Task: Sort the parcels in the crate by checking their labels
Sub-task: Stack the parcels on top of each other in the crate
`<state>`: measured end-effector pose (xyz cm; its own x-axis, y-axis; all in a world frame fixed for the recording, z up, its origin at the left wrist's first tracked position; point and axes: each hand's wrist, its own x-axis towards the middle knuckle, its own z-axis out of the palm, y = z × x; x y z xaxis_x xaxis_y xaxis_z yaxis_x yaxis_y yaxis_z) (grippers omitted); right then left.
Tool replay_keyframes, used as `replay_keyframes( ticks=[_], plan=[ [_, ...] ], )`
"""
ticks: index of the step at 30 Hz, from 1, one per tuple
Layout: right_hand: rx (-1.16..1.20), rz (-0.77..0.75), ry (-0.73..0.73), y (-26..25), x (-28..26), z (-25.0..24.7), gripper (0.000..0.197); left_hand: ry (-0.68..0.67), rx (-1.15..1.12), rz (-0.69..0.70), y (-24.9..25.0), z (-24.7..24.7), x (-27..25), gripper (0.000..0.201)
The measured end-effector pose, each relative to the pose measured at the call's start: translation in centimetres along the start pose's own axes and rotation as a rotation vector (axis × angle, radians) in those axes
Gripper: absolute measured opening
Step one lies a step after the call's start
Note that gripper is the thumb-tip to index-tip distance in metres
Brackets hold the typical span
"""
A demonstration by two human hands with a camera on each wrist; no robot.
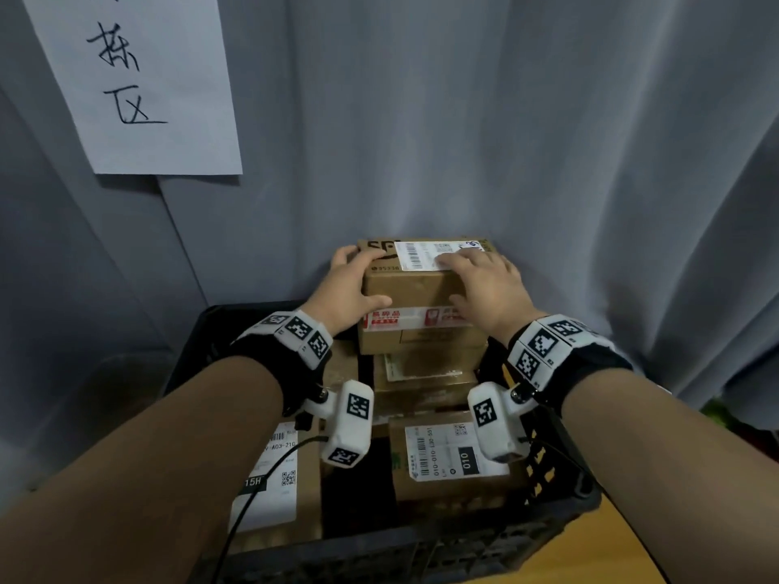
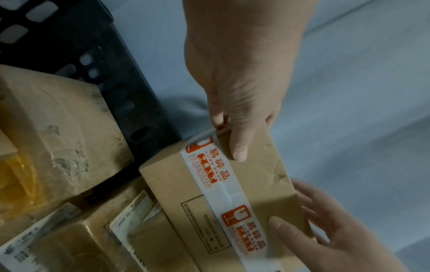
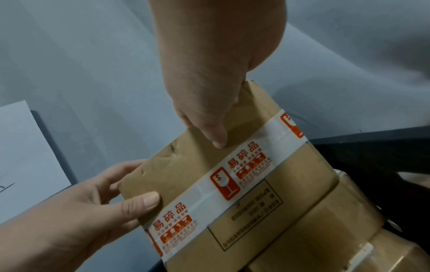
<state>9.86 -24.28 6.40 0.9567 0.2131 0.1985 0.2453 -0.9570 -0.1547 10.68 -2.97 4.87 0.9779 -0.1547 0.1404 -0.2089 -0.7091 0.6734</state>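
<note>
Gripping one cardboard box (image 1: 421, 288) from both ends, the left hand (image 1: 343, 288) has fingers curled over the top left edge and thumb on the near face, and the right hand (image 1: 489, 284) has fingers spread on the top label (image 1: 425, 255) and thumb on the near face. One white tape strip (image 1: 415, 319) with red print crosses that near face. The box sits at the far end of one black crate (image 1: 560, 512), on top of other parcels. Two more labelled parcels lie near in the crate: one left (image 1: 278, 478), one right (image 1: 455, 457). At least two more lie under the held box; the exact count is unclear. One grey curtain (image 1: 506, 120) hangs behind, with one handwritten paper sign (image 1: 135, 82) at far left.
</note>
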Motion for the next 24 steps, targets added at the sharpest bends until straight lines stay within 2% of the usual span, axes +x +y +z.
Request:
replay_keyframes(
  ticks=[5,11,13,16,18,21,24],
  plan=[
    [-0.034,0.008,-0.004,-0.4,-0.1,0.5,0.067,-0.032,-0.009,-0.037,-0.2,0.2,-0.2,0.076],
    [-0.047,0.012,0.043,-1.6,-0.7,0.1,0.07,-0.063,-0.061,-0.04,0.0,-0.2,-0.8,0.1],
    [-0.016,-0.018,0.1,-2.1,-1.1,-0.3,0.064,-0.064,-0.071,-0.044,0.0,-0.5,-0.9,0.102],
    [0.077,-0.097,0.192,-3.3,-1.5,-0.9,0.044,-0.031,-0.098,-0.046,-0.3,-1.2,-1.1,0.101],
    [0.179,-0.139,0.151,-4.4,-1.8,-1.0,0.032,-0.002,-0.087,-0.056,-0.8,-1.7,-1.5,0.096],
    [0.278,-0.142,0.011,-6.5,-2.2,-0.3,0.02,0.025,-0.075,-0.104,-2.4,-2.6,-2.5,0.085],
    [0.356,-0.116,-0.121,-8.4,-2.3,1.6,0.014,0.025,-0.033,-0.182,-4.9,-3.5,-3.9,0.075]
  ],
)
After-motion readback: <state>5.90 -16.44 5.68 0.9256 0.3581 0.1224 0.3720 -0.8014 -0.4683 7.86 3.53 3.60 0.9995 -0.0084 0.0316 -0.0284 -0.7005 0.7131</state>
